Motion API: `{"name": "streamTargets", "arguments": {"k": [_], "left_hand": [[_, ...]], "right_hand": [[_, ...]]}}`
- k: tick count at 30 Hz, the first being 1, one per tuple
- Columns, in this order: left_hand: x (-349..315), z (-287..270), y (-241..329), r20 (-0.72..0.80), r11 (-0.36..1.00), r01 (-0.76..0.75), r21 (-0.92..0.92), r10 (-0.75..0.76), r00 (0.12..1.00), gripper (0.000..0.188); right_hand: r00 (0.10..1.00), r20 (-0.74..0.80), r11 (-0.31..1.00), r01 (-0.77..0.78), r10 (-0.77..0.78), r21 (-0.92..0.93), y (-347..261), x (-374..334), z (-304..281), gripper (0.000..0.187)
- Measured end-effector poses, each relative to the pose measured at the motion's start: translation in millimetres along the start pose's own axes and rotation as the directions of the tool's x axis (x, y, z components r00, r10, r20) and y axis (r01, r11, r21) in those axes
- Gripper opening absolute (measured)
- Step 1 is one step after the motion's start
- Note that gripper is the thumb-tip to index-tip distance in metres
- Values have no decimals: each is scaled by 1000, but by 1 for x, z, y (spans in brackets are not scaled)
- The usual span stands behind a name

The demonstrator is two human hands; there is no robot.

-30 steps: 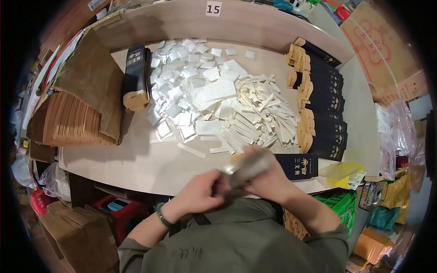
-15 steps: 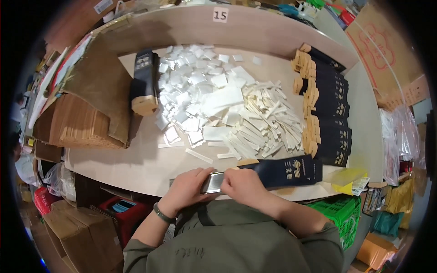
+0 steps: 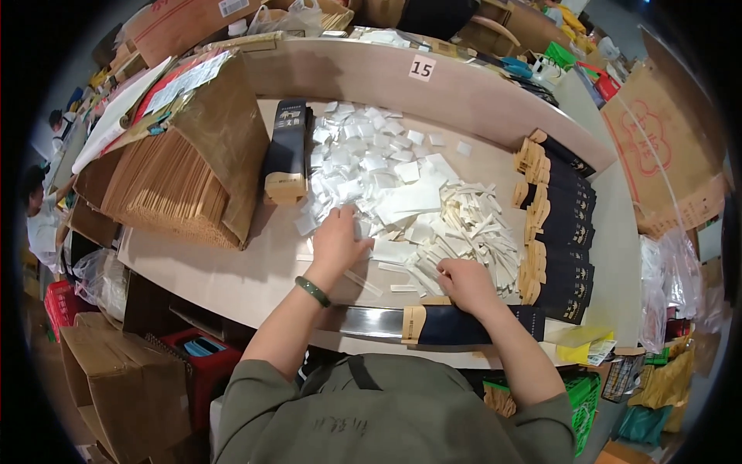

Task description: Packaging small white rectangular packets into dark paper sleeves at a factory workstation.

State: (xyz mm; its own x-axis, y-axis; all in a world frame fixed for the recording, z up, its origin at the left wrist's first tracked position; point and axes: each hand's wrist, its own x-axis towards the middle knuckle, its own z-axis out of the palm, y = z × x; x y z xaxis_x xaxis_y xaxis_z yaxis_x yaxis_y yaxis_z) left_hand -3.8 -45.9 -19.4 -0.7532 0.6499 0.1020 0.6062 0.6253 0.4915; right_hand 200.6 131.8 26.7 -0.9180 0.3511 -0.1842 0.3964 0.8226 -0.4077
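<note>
My left hand reaches to the near side of a pile of small white square packets, thumb apart from the fingers; its fingertips are partly hidden among them. My right hand is at the near edge of a heap of off-white thin strips, fingers curled in; whatever is in them is hidden. Below the hands, along the table's front edge, lies a shiny metal channel. A dark navy paper bag with a kraft-brown end lies at its right end, touched by neither hand.
Overlapping dark bags with brown ends line the table's right side. Another stack of dark bags stands left of the packets, beside an open carton of brown sheets. A yellow packet lies at the front right corner.
Both hands have left the metal channel and the bag, moving up: the left to the packets, the right to the strips. The view has shifted too.
</note>
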Motion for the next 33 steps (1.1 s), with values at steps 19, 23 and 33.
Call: {"name": "streamTargets", "arguments": {"k": [19,23,33], "left_hand": [[-150,-15,10,-156,965,-224,-137,203,967,35],[-120,-58,-27,-426,970,-241,-37,202,882,41],[-1,-240,-145,-325,892,225,393,-94,941,33]], "right_hand": [[825,-178,844,520,-536,-130,-40,96,36,15],[764,-436,809,575,-476,123,-80,82,-1,15],[806,-75,798,592,-588,108,-94,-16,57,13]]}}
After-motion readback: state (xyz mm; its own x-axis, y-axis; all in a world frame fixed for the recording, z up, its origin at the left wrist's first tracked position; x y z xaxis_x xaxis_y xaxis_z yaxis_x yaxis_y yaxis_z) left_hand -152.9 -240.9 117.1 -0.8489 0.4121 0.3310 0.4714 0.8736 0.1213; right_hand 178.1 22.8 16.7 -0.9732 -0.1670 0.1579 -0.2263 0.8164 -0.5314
